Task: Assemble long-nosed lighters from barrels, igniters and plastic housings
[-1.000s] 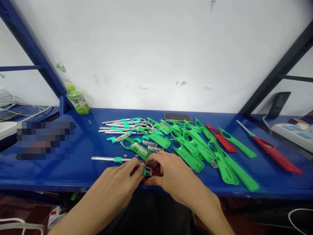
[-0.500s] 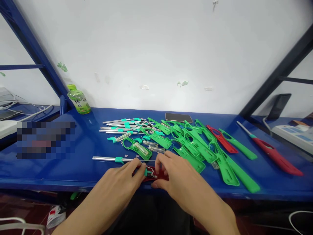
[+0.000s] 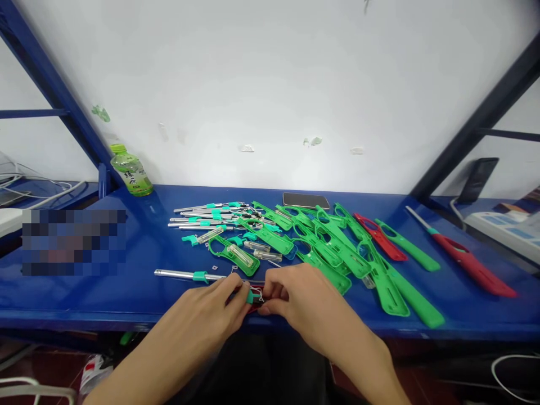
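A half-assembled red stick lighter (image 3: 253, 308) lies at the table's front edge, partly covered by both hands. Its silver tube (image 3: 177, 274) with a teal collar sticks out to the left. My left hand (image 3: 219, 306) is closed, thumb and fingers gripping the lighter around a teal part (image 3: 252, 297). From the right, my right hand (image 3: 299, 292) pinches beside the thin white wires (image 3: 258, 291). What lies between its fingertips is too small to make out.
Behind my hands lie silver lighter tubes (image 3: 206, 219), clear fuel tanks (image 3: 268, 256) and green handle shells (image 3: 329, 242). A red shell (image 3: 379, 236) and a whole red lighter (image 3: 472, 264) are on the right. A phone (image 3: 306, 201) and a green bottle (image 3: 132, 171) stand farther back.
My right hand has moved left, closer to my left hand, and its fingers have closed into a pinch. My left hand keeps its grip. The whole view has shifted slightly.
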Demonstrator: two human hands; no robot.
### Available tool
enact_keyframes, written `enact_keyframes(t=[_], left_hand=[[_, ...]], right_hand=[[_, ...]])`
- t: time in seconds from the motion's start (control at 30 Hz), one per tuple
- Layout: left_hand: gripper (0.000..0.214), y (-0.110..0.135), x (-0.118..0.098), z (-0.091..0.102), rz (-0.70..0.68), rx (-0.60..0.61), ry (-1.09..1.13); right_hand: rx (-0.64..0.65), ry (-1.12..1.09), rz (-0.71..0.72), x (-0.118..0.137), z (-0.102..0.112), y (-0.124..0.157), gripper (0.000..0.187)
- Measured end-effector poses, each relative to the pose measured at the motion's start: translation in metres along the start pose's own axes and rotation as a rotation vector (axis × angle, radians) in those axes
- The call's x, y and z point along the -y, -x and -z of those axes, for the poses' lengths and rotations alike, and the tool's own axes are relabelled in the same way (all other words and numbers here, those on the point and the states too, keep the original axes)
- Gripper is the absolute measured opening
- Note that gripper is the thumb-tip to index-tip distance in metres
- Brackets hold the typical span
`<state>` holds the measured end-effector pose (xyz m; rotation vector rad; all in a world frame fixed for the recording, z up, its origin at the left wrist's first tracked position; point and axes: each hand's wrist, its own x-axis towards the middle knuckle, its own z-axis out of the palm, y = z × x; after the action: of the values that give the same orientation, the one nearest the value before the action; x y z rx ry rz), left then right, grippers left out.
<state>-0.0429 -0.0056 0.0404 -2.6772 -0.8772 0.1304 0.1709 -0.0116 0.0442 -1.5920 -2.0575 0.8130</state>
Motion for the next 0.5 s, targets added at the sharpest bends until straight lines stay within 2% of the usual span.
enact_keyframes(t=[0.23, 0.5], left_hand=[[0.031, 0.0019, -0.0003, 0.0015, 0.053, -0.057, 0.075], [0.022, 0.0027, 0.0001, 0.0003, 0.054, -0.114, 0.099]], right_hand=[[0.021, -0.019, 0.025, 0.0002, 0.0040, -0.0005, 0.020], [0.012, -0.052, 0.005, -0.0005, 0.0026, -0.0007, 0.016]])
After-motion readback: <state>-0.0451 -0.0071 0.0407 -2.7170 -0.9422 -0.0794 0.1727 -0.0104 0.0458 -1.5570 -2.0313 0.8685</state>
